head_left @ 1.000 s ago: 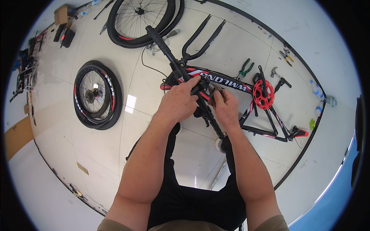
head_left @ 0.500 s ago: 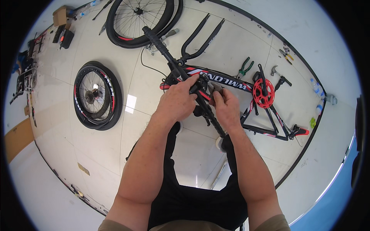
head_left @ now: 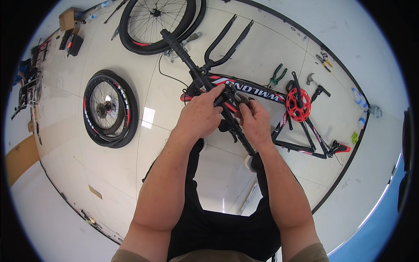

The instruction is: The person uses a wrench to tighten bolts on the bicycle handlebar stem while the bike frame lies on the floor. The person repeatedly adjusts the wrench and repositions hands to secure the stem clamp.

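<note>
A black bicycle handlebar [head_left: 183,54] runs slantwise in front of me, across the front of a black, white and red bicycle frame [head_left: 257,90]. My left hand [head_left: 200,114] is closed round the bar's middle, its index finger stretched along the clamp area [head_left: 228,92]. On the other side of the bar, my right hand [head_left: 256,120] is closed, thumb against fingers, on something small and dark beside the clamp. Its kind is hidden by the fingers. The bar's lower end reaches close to my right knee.
A black fork [head_left: 227,56], a wheel [head_left: 126,26] and a second pair of wheels [head_left: 109,109] lie on the tiles. Near the red chainring [head_left: 299,106] are green-handled pliers [head_left: 277,76], a hammer [head_left: 312,79] and yellow-handled pliers [head_left: 324,62]. Bottles [head_left: 360,100] line the right wall.
My right hand has shifted very slightly, turning a little at the clamp. The left hand, handlebar and frame stay almost where they were.
</note>
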The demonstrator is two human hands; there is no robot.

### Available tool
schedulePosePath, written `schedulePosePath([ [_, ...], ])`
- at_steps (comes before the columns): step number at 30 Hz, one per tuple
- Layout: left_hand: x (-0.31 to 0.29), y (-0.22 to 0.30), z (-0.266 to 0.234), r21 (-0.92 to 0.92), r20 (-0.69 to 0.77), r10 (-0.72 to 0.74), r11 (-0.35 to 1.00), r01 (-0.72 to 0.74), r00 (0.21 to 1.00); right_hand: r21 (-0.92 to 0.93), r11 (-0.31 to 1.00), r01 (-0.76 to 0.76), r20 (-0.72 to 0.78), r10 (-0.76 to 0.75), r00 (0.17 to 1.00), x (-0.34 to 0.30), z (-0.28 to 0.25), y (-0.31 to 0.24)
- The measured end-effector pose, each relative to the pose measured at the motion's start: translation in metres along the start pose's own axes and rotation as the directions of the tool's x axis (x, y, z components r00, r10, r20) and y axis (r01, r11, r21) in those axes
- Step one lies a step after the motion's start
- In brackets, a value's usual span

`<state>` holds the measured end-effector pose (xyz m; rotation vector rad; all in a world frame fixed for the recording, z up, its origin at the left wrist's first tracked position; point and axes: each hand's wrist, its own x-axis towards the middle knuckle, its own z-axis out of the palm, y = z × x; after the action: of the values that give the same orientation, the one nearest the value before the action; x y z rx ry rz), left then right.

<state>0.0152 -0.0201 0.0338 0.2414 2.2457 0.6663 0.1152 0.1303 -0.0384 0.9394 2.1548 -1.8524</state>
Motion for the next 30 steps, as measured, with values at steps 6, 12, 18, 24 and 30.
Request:
schedulePosePath([
  [6,-0.001,-0.002,0.000,0.003,-0.013,0.015,1.000,-0.015,1.000,0.063,0.994,-0.092,0.045,0.089,0.995,-0.003,0.002,-0.008],
  [12,-0.001,0.003,-0.001,-0.011,0.013,-0.002,1.000,0.003,1.000,-0.109,0.986,0.128,-0.042,-0.134,0.990,0.000,0.005,0.010],
  [18,-0.002,0.001,-0.001,-0.012,0.007,-0.006,1.000,0.006,1.000,0.050,0.997,-0.058,-0.006,0.058,0.998,-0.003,0.005,-0.012],
  [24,-0.001,0.004,-0.002,-0.009,0.021,-0.008,1.000,0.008,1.000,0.052,0.998,-0.042,0.051,0.039,0.998,0.004,0.001,0.008],
  [30,-0.001,0.001,-0.002,0.000,0.008,0.001,1.000,-0.001,1.000,0.072,0.990,-0.122,0.105,0.114,0.988,0.002,-0.002,-0.002],
])
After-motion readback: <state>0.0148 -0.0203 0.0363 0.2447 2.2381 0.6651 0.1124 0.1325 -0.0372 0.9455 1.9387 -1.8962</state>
